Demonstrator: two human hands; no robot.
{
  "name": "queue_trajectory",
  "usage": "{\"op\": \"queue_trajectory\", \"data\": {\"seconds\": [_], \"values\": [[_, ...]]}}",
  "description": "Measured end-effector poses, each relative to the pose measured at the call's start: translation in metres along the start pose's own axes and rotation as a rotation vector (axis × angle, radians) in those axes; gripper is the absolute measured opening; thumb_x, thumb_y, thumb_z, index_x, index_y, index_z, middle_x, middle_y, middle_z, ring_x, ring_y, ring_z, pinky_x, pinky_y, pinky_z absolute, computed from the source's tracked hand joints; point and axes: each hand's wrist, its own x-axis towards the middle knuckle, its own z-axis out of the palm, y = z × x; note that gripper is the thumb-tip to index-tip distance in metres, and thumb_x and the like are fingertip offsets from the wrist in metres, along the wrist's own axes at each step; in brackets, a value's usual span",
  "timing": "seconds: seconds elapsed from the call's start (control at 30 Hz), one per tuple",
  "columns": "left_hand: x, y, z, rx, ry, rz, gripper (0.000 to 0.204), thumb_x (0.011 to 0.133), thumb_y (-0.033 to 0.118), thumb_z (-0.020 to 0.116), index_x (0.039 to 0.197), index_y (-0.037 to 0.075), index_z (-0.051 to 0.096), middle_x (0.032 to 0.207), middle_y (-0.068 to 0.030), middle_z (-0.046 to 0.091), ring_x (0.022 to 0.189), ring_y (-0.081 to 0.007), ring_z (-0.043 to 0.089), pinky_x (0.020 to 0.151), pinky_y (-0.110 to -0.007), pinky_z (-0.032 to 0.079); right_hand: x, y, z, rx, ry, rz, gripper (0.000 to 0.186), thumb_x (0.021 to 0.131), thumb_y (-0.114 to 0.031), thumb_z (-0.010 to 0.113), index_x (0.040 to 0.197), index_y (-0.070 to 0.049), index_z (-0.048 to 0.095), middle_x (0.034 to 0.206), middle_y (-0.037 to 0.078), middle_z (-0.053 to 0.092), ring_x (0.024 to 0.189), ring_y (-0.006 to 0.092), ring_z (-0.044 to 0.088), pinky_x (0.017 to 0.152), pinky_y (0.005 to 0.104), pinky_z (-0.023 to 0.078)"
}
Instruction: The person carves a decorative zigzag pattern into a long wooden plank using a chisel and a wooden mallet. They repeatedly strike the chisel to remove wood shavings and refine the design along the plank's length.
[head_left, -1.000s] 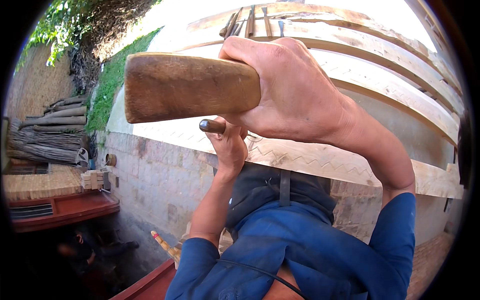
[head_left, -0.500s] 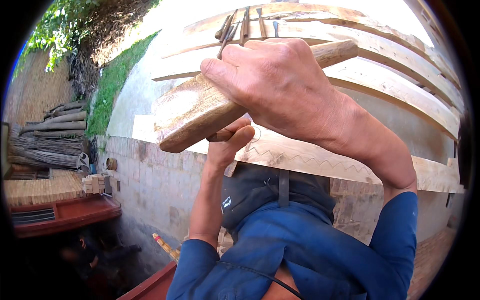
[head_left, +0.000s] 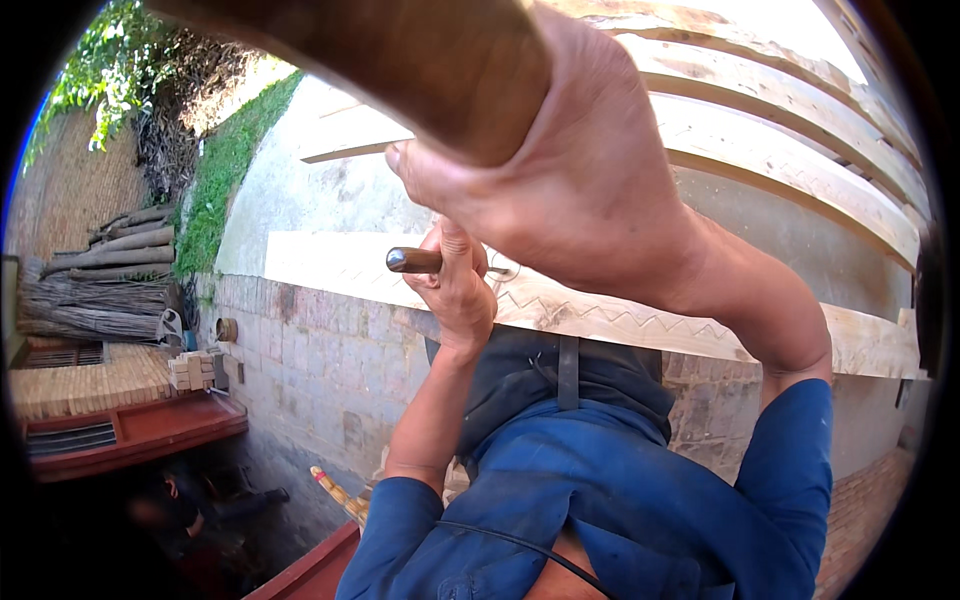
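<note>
Looming closer than half a second ago, the wooden mallet [head_left: 400, 70] is clasped in the right hand [head_left: 575, 180], above the plank [head_left: 620, 316]. Grasped by the left hand [head_left: 462, 295] over the plank's near edge, toward its left end, the slim tool [head_left: 416, 261] now shows its butt uncovered.

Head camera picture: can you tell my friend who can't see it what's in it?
A person's right hand grips a thick wooden mallet close to the camera, while the left hand holds a wooden-handled tool over a pale plank marked with zigzag lines. Stacked logs and green grass show at left.
</note>
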Motion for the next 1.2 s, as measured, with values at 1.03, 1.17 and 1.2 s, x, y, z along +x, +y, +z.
{"op": "queue_trajectory", "data": {"seconds": [1.03,1.17,1.2], "values": [[0.007,-0.021,-0.024,0.035,-0.286,-0.200,0.013,0.102,0.011,0.078,0.102,0.003,0.068,0.089,0.0011,0.065,0.081,-0.0102,0.058,0.072,-0.029,0.047,-0.019,0.014,-0.015,-0.752,-0.347,-0.177,0.034,0.080,-0.005,0.081,0.111,-0.009,0.067,0.087,0.009,0.070,0.081,0.0267,0.075,0.071,0.0394,0.059],[0.026,-0.001,-0.035,0.132,-0.494,-0.374,0.039,0.102,0.021,0.080,0.073,0.003,0.060,0.069,0.0046,0.050,0.068,-0.0078,0.044,0.059,-0.032,0.037,-0.013,0.015,-0.031,-0.679,-0.206,-0.165,0.045,0.080,-0.003,0.084,0.123,-0.005,0.071,0.105,0.012,0.077,0.090,0.0245,0.077,0.080,0.0337,0.061],[0.027,0.005,-0.028,0.157,-0.521,-0.311,0.061,0.103,0.029,0.079,0.061,0.005,0.041,0.063,0.0049,0.032,0.064,-0.0084,0.029,0.055,-0.034,0.025,-0.017,0.012,-0.035,-0.578,-0.191,-0.020,0.043,0.082,-0.005,0.085,0.122,-0.004,0.071,0.106,0.012,0.078,0.091,0.0224,0.077,0.081,0.0327,0.060]]}}
